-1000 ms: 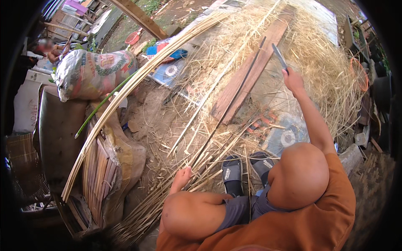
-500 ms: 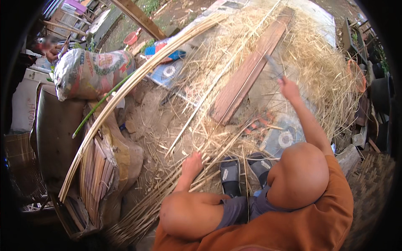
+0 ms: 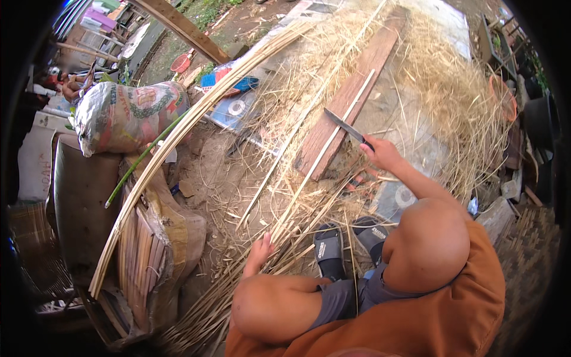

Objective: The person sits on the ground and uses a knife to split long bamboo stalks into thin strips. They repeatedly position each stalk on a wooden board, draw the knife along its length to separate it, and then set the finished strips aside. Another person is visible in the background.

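Observation:
My right hand [image 3: 383, 156] is wrapped round the dark handle of a knife [image 3: 347, 127]. Its long blade lies across a thin pale bamboo strip [image 3: 333, 140], over a reddish-brown wooden plank [image 3: 363, 74]. The strip runs along the plank down toward my left hand [image 3: 258, 254], whose fingers are closed on its near end, beside my left knee. Partly under that hand, a loose bundle of bamboo strips [image 3: 208, 297] spreads on the ground. Another long pale strip [image 3: 284, 146] lies left of the plank.
Pale shavings [image 3: 440, 65] heap around the plank's far right. At left, long bamboo strips [image 3: 160, 152] and a green stalk [image 3: 128, 175] rest over a torn box [image 3: 187, 220], near a stuffed sack [image 3: 131, 113]. A wooden post [image 3: 184, 30] stands beyond. Another person [image 3: 72, 83] sits far left.
The knife has come left from beside the plank and its blade now crosses the strip. My left hand has shifted slightly back and left. The strip now lies along the plank.

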Demonstrator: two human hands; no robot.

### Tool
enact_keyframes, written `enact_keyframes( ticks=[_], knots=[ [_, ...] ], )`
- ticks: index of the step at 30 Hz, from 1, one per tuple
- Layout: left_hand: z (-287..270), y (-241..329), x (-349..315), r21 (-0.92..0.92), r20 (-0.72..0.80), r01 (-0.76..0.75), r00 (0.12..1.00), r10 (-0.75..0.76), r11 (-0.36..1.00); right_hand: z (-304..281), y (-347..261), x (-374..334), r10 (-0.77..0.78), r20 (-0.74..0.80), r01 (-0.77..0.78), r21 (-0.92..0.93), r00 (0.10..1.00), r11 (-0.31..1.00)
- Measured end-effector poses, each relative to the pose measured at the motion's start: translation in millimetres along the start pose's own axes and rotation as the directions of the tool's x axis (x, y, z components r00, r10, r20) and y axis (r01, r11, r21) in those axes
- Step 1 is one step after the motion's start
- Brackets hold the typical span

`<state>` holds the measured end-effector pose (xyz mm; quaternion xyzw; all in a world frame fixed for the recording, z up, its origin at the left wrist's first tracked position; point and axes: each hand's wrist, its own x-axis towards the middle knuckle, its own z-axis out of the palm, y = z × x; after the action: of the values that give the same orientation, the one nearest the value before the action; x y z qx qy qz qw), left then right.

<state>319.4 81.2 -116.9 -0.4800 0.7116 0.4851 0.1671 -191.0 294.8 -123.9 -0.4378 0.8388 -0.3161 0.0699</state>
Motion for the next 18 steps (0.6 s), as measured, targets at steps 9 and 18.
enact_keyframes(
  ticks=[9, 18],
  knots=[
    [16.8, 69.5, 61.7, 0.024, -0.181, -0.430, 0.886, 0.427, 0.902, 0.4, 21.3, 6.9, 0.114, 0.179, -0.110, -0.035, 0.977, 0.993],
    [25.5, 90.9, 54.2, -0.046, -0.146, -0.417, 0.902, 0.407, 0.908, -6.9, -52.7, -14.5, -0.189, 0.433, 0.205, 0.009, 0.881, 0.979]
  ],
)
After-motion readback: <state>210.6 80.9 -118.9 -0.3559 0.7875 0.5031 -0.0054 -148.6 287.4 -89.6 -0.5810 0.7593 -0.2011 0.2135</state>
